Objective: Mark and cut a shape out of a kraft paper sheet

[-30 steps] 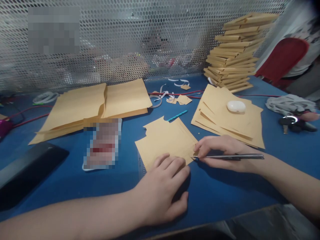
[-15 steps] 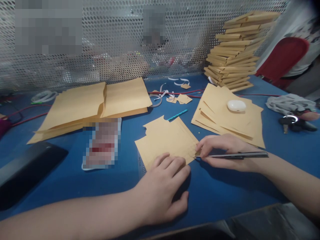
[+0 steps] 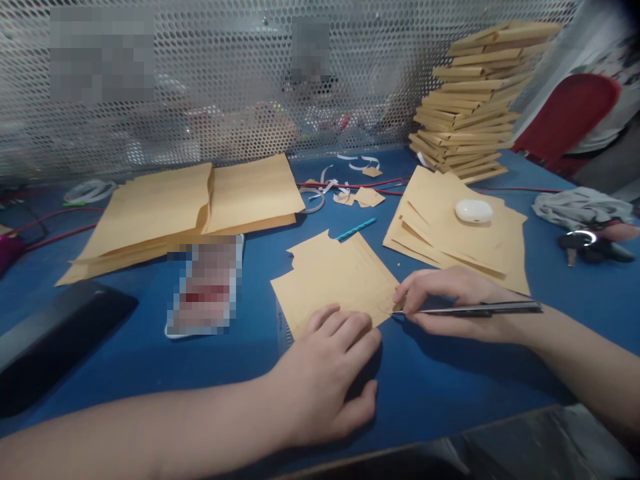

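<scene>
A tan kraft paper sheet (image 3: pixel 335 277) with a notched upper left corner lies on the blue table. Across its lower edge, my left hand (image 3: pixel 335 373) rests palm down, fingers spread and thumb apart. My right hand (image 3: pixel 440 297) pinches a slim black and silver pen (image 3: pixel 465 309), its tip on the sheet's lower right corner. Faint lines show on the paper there. From under the sheet's left side peeks a clear strip with marks (image 3: pixel 285 323), perhaps a ruler. Beyond the sheet lies a twisted teal stick (image 3: pixel 356 229).
Large kraft sheets (image 3: pixel 160 207) lie at the left behind a phone (image 3: pixel 207 287) and a dark case (image 3: pixel 60 340). Right are more sheets (image 3: pixel 450 247) under a white earbud case (image 3: pixel 473 211), keys (image 3: pixel 573 250) and a tall envelope stack (image 3: pixel 465 107). Perforated metal panel (image 3: pixel 225 80) stands behind.
My right hand and the pen have shifted very slightly right along the corner of the sheet. My left hand stays in place on the paper.
</scene>
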`<control>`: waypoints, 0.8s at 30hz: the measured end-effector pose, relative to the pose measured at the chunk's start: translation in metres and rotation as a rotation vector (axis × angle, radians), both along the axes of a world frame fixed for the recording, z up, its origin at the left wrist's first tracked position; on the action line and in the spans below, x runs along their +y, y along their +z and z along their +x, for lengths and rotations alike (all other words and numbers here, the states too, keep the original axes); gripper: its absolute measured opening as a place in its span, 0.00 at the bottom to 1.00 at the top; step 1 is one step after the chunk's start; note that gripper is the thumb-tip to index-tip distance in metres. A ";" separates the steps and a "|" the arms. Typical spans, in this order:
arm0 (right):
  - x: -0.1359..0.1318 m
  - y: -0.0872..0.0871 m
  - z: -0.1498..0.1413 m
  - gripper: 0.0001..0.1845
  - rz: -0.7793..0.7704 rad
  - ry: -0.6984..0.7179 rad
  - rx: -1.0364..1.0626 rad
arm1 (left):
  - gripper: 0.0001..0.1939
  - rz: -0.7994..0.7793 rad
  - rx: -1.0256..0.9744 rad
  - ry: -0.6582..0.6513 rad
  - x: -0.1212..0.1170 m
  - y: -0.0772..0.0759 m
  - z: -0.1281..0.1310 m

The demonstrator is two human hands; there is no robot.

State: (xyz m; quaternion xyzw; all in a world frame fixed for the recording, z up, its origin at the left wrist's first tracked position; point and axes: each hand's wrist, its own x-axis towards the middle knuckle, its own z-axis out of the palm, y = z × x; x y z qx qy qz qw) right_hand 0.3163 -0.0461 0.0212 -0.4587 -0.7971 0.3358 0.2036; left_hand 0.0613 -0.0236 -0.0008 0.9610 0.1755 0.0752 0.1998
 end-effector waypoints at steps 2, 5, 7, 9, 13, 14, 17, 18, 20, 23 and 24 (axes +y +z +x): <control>0.000 0.000 0.000 0.04 0.001 0.002 -0.004 | 0.22 0.000 -0.004 -0.002 0.000 0.000 0.000; 0.000 0.001 0.000 0.04 -0.004 -0.002 -0.010 | 0.22 -0.001 -0.004 -0.005 0.000 -0.001 -0.001; 0.001 0.001 0.001 0.03 -0.010 -0.002 -0.007 | 0.22 0.000 0.002 -0.005 0.000 -0.001 -0.001; 0.001 0.002 0.002 0.03 -0.018 -0.006 -0.004 | 0.22 0.003 0.008 -0.003 0.000 -0.001 -0.001; -0.002 0.002 0.002 0.03 -0.047 -0.079 -0.011 | 0.22 0.007 0.004 -0.005 0.000 -0.001 0.000; -0.004 0.002 0.001 0.03 -0.048 -0.116 -0.002 | 0.21 0.008 0.000 -0.006 0.000 -0.001 0.000; -0.007 -0.001 -0.006 0.04 -0.018 -0.304 0.060 | 0.21 0.014 0.000 -0.011 0.000 -0.002 -0.001; -0.008 -0.003 -0.009 0.05 -0.004 -0.380 0.088 | 0.21 0.017 0.002 -0.012 0.000 -0.003 -0.001; -0.009 -0.004 -0.018 0.06 0.030 -0.482 0.116 | 0.21 0.024 0.007 -0.015 0.000 -0.004 -0.002; -0.010 -0.003 -0.030 0.07 0.044 -0.470 0.049 | 0.20 0.038 0.006 -0.015 0.000 -0.005 -0.002; -0.010 -0.002 -0.033 0.07 0.040 -0.453 0.011 | 0.20 0.042 0.006 -0.015 0.000 -0.005 -0.002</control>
